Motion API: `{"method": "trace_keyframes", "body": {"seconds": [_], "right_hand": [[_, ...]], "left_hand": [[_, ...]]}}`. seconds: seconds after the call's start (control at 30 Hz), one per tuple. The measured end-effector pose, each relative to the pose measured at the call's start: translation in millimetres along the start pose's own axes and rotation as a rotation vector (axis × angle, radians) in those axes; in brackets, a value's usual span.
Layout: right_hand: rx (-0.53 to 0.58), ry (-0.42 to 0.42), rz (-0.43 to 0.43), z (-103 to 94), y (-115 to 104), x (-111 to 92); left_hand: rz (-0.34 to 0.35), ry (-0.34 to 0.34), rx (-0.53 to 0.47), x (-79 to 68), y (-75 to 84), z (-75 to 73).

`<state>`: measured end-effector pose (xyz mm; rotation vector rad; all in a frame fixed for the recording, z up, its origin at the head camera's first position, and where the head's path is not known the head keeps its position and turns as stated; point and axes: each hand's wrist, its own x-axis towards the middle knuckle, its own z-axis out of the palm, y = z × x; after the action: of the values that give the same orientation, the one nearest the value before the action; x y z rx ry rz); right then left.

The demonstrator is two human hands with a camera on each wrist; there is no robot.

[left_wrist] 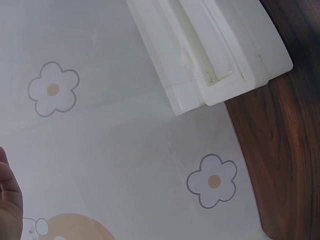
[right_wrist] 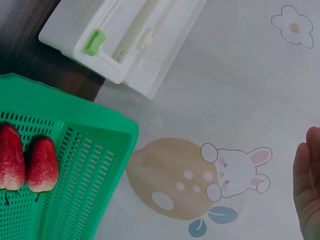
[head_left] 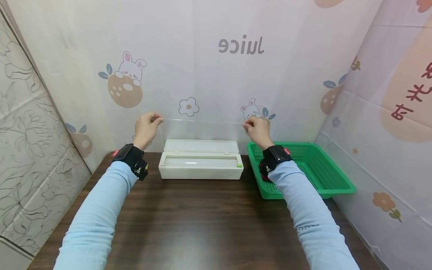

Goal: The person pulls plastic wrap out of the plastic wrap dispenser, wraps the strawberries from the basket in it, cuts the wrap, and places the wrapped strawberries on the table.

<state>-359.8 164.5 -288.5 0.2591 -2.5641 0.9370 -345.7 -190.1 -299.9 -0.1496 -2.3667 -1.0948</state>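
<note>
A thin clear sheet of plastic wrap (head_left: 202, 126) is stretched between both hands, hard to make out against the pale backdrop. My left hand (head_left: 146, 128) pinches its upper left corner, and the upper right corner is pinched by my right hand (head_left: 258, 131). Below and between them stands a white plastic wrap dispenser (head_left: 200, 173) with its lid (head_left: 201, 145) raised at the back. Its green slide cutter (right_wrist: 93, 42) sits at the right end. From the hands the wrap hangs toward the dispenser; where its lower edge lies is hard to see.
Right of the dispenser, partly behind my right forearm, a green plastic basket (head_left: 332, 173) holds red fruits (right_wrist: 42, 165) that look like wax apples. Everything stands on a dark wooden table (head_left: 195, 228). A printed pale curtain (head_left: 189, 67) rises behind the table.
</note>
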Motion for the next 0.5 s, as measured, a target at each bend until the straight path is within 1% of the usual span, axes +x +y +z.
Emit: {"method": "trace_keyframes", "body": {"seconds": [0.2,0.3,0.37,0.5], "right_hand": [[-0.019,0.011,0.018,-5.3,-7.0,-1.5],[-0.016,0.007,0.028,-7.3,-8.0,-3.5],[-0.007,0.007,0.022,-8.4,-9.1,-5.4],[-0.008,0.014,-0.025,-10.6,-11.7,-10.8]], "left_hand": [[0.003,-0.003,-0.026,2.6,5.0,-5.7],[0.013,-0.002,-0.038,0.9,5.9,-9.0],[0.022,-0.002,-0.05,-1.1,5.2,-11.8],[0.038,-0.006,-0.073,-7.5,2.1,-18.0]]}}
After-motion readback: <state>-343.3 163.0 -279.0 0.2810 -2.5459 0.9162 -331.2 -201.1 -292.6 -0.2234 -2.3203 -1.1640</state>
